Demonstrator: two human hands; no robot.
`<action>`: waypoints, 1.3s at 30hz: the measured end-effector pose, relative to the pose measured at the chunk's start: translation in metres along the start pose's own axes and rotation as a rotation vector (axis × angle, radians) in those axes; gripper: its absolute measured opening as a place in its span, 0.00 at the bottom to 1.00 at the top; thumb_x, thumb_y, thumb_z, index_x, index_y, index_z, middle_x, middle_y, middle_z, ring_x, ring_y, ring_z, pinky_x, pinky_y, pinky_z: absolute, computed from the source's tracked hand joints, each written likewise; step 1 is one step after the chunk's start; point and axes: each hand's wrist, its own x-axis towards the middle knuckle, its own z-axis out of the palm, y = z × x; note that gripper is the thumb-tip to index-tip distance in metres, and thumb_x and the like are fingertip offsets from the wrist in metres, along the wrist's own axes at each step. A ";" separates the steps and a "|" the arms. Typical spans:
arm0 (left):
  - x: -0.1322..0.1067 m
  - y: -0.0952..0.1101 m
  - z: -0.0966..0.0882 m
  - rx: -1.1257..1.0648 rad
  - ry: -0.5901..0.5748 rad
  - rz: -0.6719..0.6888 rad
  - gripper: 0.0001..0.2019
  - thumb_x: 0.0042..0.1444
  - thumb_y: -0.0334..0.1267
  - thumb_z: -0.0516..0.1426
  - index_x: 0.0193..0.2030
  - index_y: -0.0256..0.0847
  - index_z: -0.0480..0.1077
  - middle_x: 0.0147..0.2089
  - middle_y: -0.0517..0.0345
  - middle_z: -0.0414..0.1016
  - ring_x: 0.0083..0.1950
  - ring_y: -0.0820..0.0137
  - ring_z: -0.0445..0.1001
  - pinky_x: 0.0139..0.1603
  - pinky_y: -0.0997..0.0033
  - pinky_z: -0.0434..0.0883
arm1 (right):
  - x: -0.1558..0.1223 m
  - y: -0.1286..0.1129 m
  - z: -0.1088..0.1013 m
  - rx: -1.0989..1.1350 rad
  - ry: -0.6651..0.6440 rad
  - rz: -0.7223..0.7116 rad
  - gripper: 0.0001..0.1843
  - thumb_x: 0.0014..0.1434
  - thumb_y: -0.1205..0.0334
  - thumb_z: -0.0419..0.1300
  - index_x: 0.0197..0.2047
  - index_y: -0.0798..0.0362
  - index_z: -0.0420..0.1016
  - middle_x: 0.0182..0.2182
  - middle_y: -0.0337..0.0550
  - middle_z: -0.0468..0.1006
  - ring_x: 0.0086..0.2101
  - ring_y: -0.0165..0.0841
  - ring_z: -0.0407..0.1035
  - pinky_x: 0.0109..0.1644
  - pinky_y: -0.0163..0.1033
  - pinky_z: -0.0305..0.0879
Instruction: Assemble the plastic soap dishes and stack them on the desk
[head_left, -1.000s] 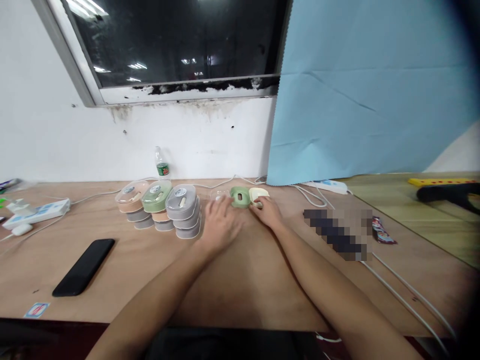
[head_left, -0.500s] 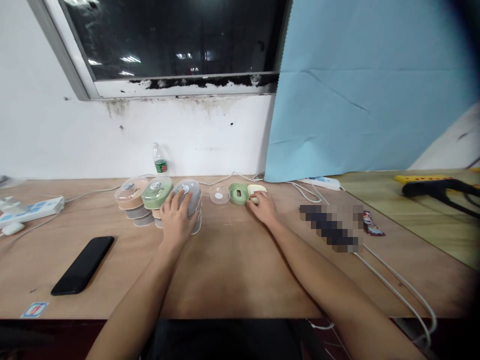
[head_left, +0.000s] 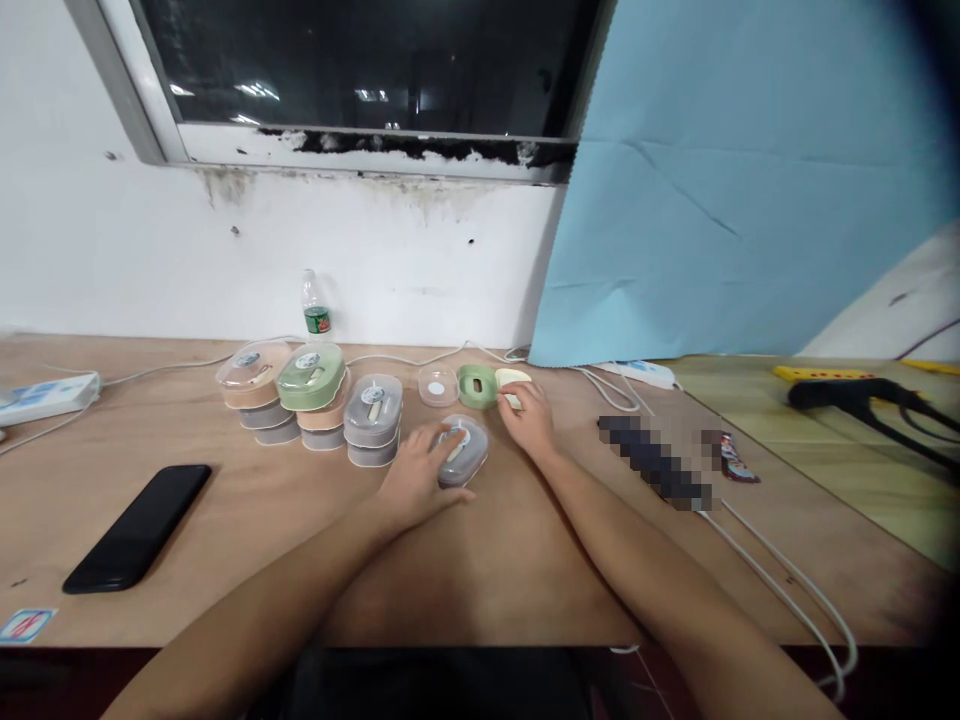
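Observation:
A grey soap box (head_left: 471, 462) with a clear lid and a round label rests on the table in front of me. My left hand (head_left: 412, 478) is around its near left side, fingers on the lid and thumb along the front. Farther back lie a clear lid (head_left: 438, 386), a green soap box base (head_left: 477, 387) with a slot in its middle, and a cream soap dish piece (head_left: 513, 378). Fingertips of my right hand (head_left: 529, 420) are closed at the cream piece's near edge, partly covering it. Stacked soap boxes stand on the left, topped peach (head_left: 253, 378), green (head_left: 310, 378) and grey (head_left: 373, 412).
A black phone (head_left: 139, 528) lies at the left front. White power strips (head_left: 51, 398) and cables run along the back. A small bottle (head_left: 316, 308) stands by the wall. To the right are a blurred dark object (head_left: 652, 462), a snack wrapper (head_left: 738, 458) and a blue sheet (head_left: 675, 200).
My left hand has brought a grey soap box off the right-hand stack, rightward and nearer to me, down on the table. My right hand has stayed at the cream piece. The view has shifted slightly.

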 end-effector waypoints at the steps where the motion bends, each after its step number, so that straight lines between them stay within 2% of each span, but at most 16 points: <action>1: 0.000 -0.003 0.001 -0.032 0.025 -0.025 0.43 0.46 0.56 0.62 0.67 0.46 0.53 0.68 0.45 0.53 0.66 0.53 0.54 0.62 0.49 0.58 | 0.000 -0.001 0.000 0.000 -0.001 -0.006 0.08 0.60 0.62 0.53 0.37 0.51 0.74 0.38 0.47 0.76 0.44 0.40 0.67 0.52 0.46 0.61; 3: -0.002 -0.007 0.003 -0.094 0.035 -0.064 0.39 0.50 0.55 0.60 0.66 0.45 0.55 0.69 0.44 0.50 0.67 0.52 0.53 0.64 0.50 0.57 | -0.001 -0.006 0.001 0.010 -0.002 -0.024 0.08 0.60 0.62 0.53 0.36 0.51 0.74 0.37 0.47 0.76 0.43 0.39 0.67 0.51 0.45 0.61; 5: -0.003 -0.009 0.003 -0.175 0.033 -0.102 0.30 0.55 0.53 0.57 0.63 0.45 0.61 0.68 0.47 0.54 0.67 0.55 0.56 0.65 0.53 0.57 | -0.001 -0.013 0.002 0.030 0.000 -0.046 0.08 0.60 0.61 0.53 0.36 0.51 0.74 0.37 0.46 0.76 0.42 0.39 0.67 0.51 0.44 0.61; 8: -0.002 -0.009 -0.001 -0.353 0.147 -0.159 0.26 0.56 0.52 0.57 0.59 0.44 0.66 0.65 0.49 0.61 0.64 0.60 0.62 0.65 0.59 0.59 | -0.004 -0.024 0.003 0.057 -0.022 -0.061 0.08 0.61 0.60 0.53 0.36 0.51 0.73 0.35 0.45 0.76 0.40 0.38 0.68 0.49 0.44 0.63; 12: -0.001 -0.006 -0.007 -0.579 0.410 -0.218 0.27 0.58 0.52 0.54 0.62 0.43 0.61 0.65 0.52 0.61 0.65 0.64 0.60 0.66 0.61 0.58 | -0.009 -0.034 0.004 0.071 -0.055 -0.084 0.09 0.61 0.58 0.53 0.39 0.50 0.73 0.33 0.45 0.77 0.38 0.37 0.69 0.46 0.44 0.65; 15: -0.002 -0.003 -0.005 -0.702 0.468 -0.309 0.28 0.63 0.52 0.47 0.66 0.42 0.54 0.68 0.52 0.55 0.69 0.64 0.54 0.68 0.59 0.55 | -0.014 -0.041 0.005 0.088 -0.104 -0.220 0.10 0.60 0.55 0.55 0.40 0.49 0.73 0.35 0.47 0.77 0.38 0.38 0.70 0.46 0.45 0.65; 18: -0.001 -0.002 0.003 -0.777 0.400 -0.339 0.29 0.65 0.53 0.39 0.69 0.41 0.48 0.70 0.52 0.50 0.69 0.64 0.51 0.68 0.58 0.54 | -0.019 -0.054 0.007 0.091 -0.257 -0.393 0.19 0.54 0.43 0.58 0.40 0.49 0.74 0.38 0.49 0.77 0.40 0.40 0.70 0.46 0.47 0.65; 20: -0.001 -0.001 0.007 -0.801 0.339 -0.282 0.30 0.66 0.54 0.36 0.70 0.41 0.45 0.70 0.53 0.50 0.69 0.64 0.52 0.68 0.58 0.55 | -0.024 -0.065 0.008 0.063 -0.332 -0.471 0.24 0.49 0.37 0.60 0.40 0.47 0.75 0.39 0.49 0.76 0.41 0.42 0.70 0.47 0.48 0.63; 22: -0.001 0.001 0.009 -0.800 0.271 -0.186 0.30 0.65 0.54 0.35 0.70 0.41 0.46 0.70 0.53 0.51 0.69 0.63 0.53 0.68 0.58 0.55 | -0.028 -0.074 0.010 0.036 -0.336 -0.532 0.20 0.51 0.40 0.59 0.39 0.46 0.75 0.39 0.46 0.77 0.42 0.41 0.70 0.48 0.48 0.61; 24: -0.001 0.001 0.006 -0.756 0.222 -0.097 0.31 0.65 0.53 0.36 0.70 0.40 0.45 0.70 0.53 0.50 0.69 0.62 0.52 0.68 0.58 0.54 | -0.030 -0.078 0.011 0.029 -0.299 -0.574 0.14 0.57 0.47 0.56 0.37 0.46 0.75 0.36 0.44 0.78 0.39 0.38 0.70 0.47 0.47 0.60; 26: -0.001 0.000 0.003 -0.658 0.207 -0.058 0.32 0.64 0.53 0.41 0.70 0.41 0.42 0.71 0.52 0.48 0.70 0.62 0.51 0.68 0.58 0.54 | -0.030 -0.078 0.012 0.027 -0.247 -0.552 0.12 0.61 0.52 0.53 0.37 0.47 0.75 0.35 0.43 0.78 0.37 0.36 0.70 0.45 0.46 0.60; 28: -0.001 -0.003 0.001 -0.510 0.188 -0.070 0.34 0.62 0.53 0.46 0.70 0.42 0.41 0.70 0.50 0.49 0.70 0.59 0.50 0.68 0.55 0.54 | -0.025 -0.073 0.013 0.024 -0.193 -0.466 0.13 0.63 0.55 0.50 0.40 0.48 0.75 0.35 0.45 0.78 0.36 0.35 0.70 0.45 0.45 0.61; 31: -0.002 -0.007 0.005 -0.256 0.082 -0.134 0.34 0.57 0.55 0.52 0.67 0.44 0.52 0.69 0.48 0.53 0.69 0.53 0.49 0.65 0.46 0.54 | -0.007 -0.062 0.017 0.038 -0.149 -0.345 0.15 0.64 0.58 0.48 0.45 0.50 0.74 0.39 0.48 0.77 0.40 0.38 0.69 0.47 0.45 0.63; 34: -0.003 -0.008 0.011 -0.090 -0.015 -0.171 0.32 0.52 0.58 0.56 0.61 0.44 0.61 0.69 0.45 0.53 0.68 0.49 0.51 0.62 0.43 0.57 | 0.014 -0.052 0.026 0.024 -0.186 -0.292 0.16 0.65 0.60 0.48 0.48 0.49 0.74 0.41 0.48 0.75 0.43 0.39 0.67 0.49 0.45 0.63; 39: -0.004 -0.008 0.013 -0.004 -0.061 -0.229 0.36 0.44 0.57 0.62 0.60 0.46 0.63 0.68 0.44 0.52 0.64 0.49 0.60 0.58 0.46 0.63 | 0.032 -0.038 0.047 -0.052 -0.274 -0.293 0.17 0.64 0.63 0.49 0.50 0.48 0.74 0.39 0.48 0.73 0.42 0.39 0.66 0.47 0.44 0.64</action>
